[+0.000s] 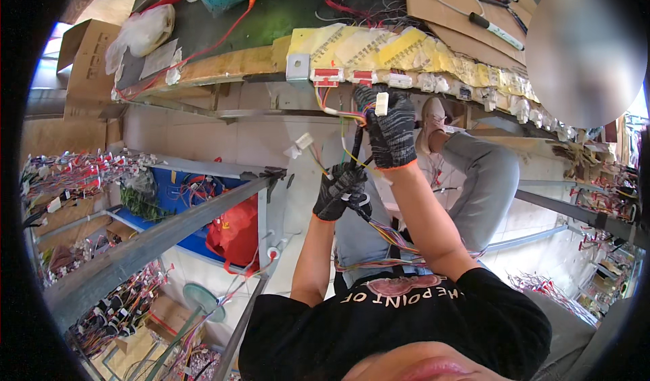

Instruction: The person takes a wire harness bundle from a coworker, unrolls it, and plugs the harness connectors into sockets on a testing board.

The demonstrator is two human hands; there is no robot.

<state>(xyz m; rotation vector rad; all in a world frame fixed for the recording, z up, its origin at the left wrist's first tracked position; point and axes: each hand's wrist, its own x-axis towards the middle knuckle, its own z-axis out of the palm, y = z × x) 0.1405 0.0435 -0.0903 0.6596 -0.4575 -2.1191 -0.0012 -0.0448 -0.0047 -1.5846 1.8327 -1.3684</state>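
Note:
My left hand (336, 195), in a dark grey knit glove, is closed around a wire harness (389, 235) whose coloured wires run back across my lap. My right hand (391, 134), gloved alike with an orange cuff, is raised to the bench edge, its fingers closed on branch wires of the harness. Against its fingers lies a white connector (382, 103). Another white connector (304, 141) dangles from thin wires left of my hands. Just beyond the right hand, red-and-white connectors (326, 77) sit along the bench edge, one with wires leading down toward the harness.
Yellow taped labels (365, 46) and a row of white connectors line the bench edge. On the bench lie a black-capped marker (497, 31) and cardboard. At left stand a metal rail (162, 245), a blue tray (169, 191) and a red bag (235, 232). Wire bundles hang on both sides.

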